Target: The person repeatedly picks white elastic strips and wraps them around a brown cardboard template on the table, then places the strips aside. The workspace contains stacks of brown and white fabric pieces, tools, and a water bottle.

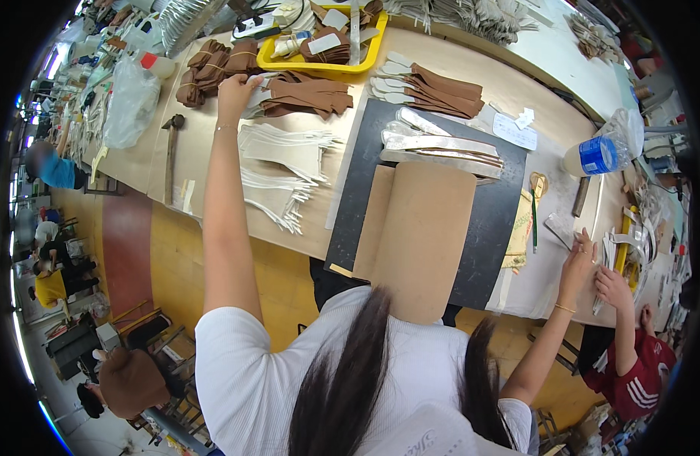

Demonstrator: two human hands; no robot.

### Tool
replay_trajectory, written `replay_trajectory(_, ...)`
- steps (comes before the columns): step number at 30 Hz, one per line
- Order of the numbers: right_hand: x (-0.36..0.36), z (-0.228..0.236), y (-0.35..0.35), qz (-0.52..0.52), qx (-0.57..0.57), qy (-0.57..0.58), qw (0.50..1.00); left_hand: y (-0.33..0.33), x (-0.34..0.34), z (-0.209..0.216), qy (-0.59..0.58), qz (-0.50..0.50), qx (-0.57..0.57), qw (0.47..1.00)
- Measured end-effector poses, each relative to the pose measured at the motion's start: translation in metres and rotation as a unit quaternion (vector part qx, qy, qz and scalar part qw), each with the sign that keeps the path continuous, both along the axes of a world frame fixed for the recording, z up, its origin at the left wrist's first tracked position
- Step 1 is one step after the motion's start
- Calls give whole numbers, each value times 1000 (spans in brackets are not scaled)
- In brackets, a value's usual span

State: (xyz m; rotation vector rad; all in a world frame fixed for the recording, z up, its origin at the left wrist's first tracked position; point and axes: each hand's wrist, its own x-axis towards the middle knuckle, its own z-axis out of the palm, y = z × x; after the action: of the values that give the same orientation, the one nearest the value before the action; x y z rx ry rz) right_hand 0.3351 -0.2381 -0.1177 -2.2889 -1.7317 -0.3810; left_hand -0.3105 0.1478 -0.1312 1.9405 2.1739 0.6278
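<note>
My left hand [237, 93] reaches to the far left, its fingers closed at the pale end of a pile of brown leather strips [308, 95]. At the right of the table my right hand [578, 266] grips a small scraper with a flat, pale blade [560, 228]. In front of me a tan sheet [429, 220], folded at its left side, lies on a black board [479, 258]. Several white strips with brown edges [441, 144] rest on the board beyond it. White strips [285, 156] are fanned out near my left forearm.
Beyond stand a yellow tray [319, 67], rolled brown bundles [213, 68] and more brown strips [445, 87]. A hammer [171, 152] lies left; a bottle with a blue label [593, 156] and scissors [538, 186] are right. A co-worker's hand [614, 289] is close to my right hand.
</note>
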Motion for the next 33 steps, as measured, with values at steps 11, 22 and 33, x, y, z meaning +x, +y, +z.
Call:
replay_trajectory(11,40,22,-52,-208,142,295,922,-28,65,52,-21,-71,27,997)
replay_trajectory(22,-47,77,11,-37,269,494,826,-182,166,202,-551,-306,-97,770)
replay_trajectory(33,-148,127,33,70,74,678,728,-244,186,116,-598,-203,-420,651)
